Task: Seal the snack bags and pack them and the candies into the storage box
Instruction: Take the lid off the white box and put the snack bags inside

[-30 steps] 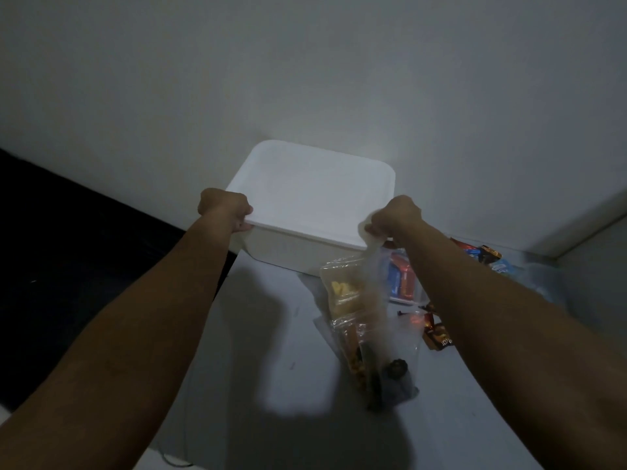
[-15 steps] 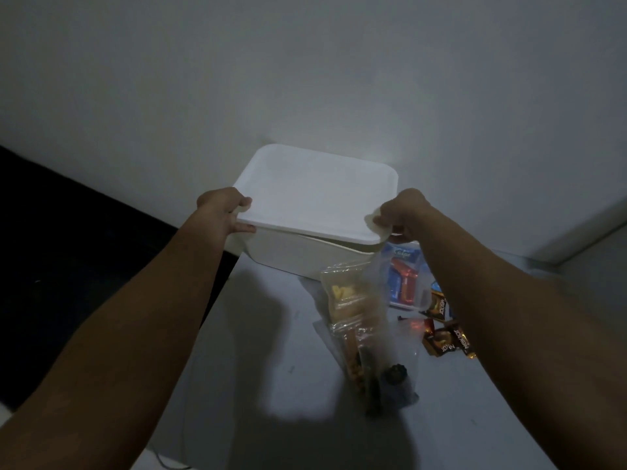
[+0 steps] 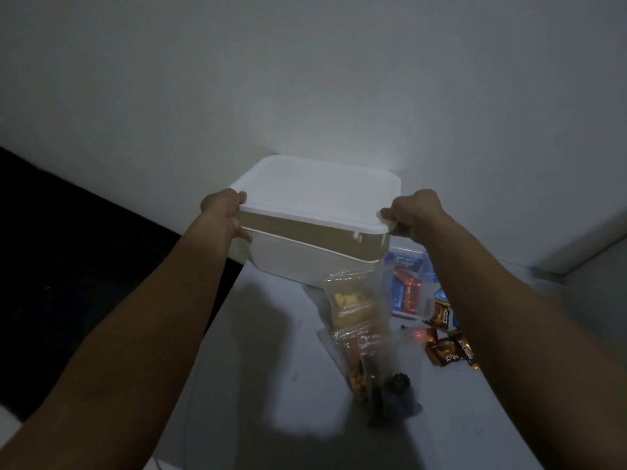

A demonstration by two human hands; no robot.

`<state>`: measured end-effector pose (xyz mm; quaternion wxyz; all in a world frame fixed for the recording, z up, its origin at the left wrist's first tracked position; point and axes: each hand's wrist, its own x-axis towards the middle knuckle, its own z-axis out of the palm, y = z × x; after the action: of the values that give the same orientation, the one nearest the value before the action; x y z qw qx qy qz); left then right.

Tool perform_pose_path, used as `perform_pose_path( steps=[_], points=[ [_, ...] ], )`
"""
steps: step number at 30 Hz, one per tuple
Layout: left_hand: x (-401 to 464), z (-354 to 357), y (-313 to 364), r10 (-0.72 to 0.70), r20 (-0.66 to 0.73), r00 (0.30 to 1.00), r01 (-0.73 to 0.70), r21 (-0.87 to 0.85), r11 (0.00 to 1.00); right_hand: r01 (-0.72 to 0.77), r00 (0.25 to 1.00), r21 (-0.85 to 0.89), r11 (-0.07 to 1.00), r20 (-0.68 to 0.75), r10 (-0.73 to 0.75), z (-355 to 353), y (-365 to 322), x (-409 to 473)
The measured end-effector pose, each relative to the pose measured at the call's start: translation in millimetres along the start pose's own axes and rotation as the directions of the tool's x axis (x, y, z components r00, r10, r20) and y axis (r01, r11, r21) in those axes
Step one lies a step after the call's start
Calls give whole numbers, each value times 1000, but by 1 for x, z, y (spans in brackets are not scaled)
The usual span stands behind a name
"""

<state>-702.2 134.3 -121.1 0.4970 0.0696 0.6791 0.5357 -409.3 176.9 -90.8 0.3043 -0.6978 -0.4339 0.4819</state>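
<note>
Head view: the person is looking down at a white tabletop [image 3: 271,385] pushed against a pale wall [image 3: 305,79], in dim light.
Storage box: the white storage box [image 3: 295,262] is sitting at the far edge of the tabletop, against the wall.
Lid: the white lid [image 3: 319,195] is being held above the box rim, its near edge raised so that a gap is showing between lid and box; this looks like opening the box for packing.
Left hand: the left hand [image 3: 224,215] is gripping the lid's near-left corner, fingers curled round the edge, thumb on top.
Right hand: the right hand [image 3: 412,212] is pinching the lid's near-right corner with curled fingers; gripping both corners is probably keeping the lid level.
Snack bags: clear zip snack bags [image 3: 366,337] are lying in an overlapping pile just near of the box, one holding yellow chips, others darker snacks; whether they are sealed cannot be told.
Candies: brown-wrapped candies [image 3: 451,347] are lying right of the bags, partly hidden by the right forearm; blue and red packets [image 3: 405,286] are lying beyond them, beside the box.
Progress: nothing appears packed yet; everything is waiting close by, within easy reach.
</note>
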Motion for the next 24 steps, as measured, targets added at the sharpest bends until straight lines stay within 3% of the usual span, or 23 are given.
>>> perform_pose_path(
  steps=[6, 12, 17, 20, 24],
  points=[
    [-6, 1, 9, 189, -116, 975, -195, -45, 980, 59, 998, 163, 985, -17, -57, -8, -10, -7],
    [-11, -11, 2, 182, 74, 981, -149, -323, 934, 51, 999, 232, 971, 6, -54, -8, -7, -19],
    [-7, -22, -3, 201, 97, 975, -143, -423, 895, 81, 997, 310, 947, -36, -74, -7, -5, -24],
    [-6, -27, -19, 182, 112, 977, -119, -417, 901, 46, 998, 256, 965, -41, -36, -2, 10, -27],
    [-2, -26, -44, 137, 100, 985, -106, -272, 956, 27, 999, 186, 982, -43, -19, 2, 39, -26]
  ],
)
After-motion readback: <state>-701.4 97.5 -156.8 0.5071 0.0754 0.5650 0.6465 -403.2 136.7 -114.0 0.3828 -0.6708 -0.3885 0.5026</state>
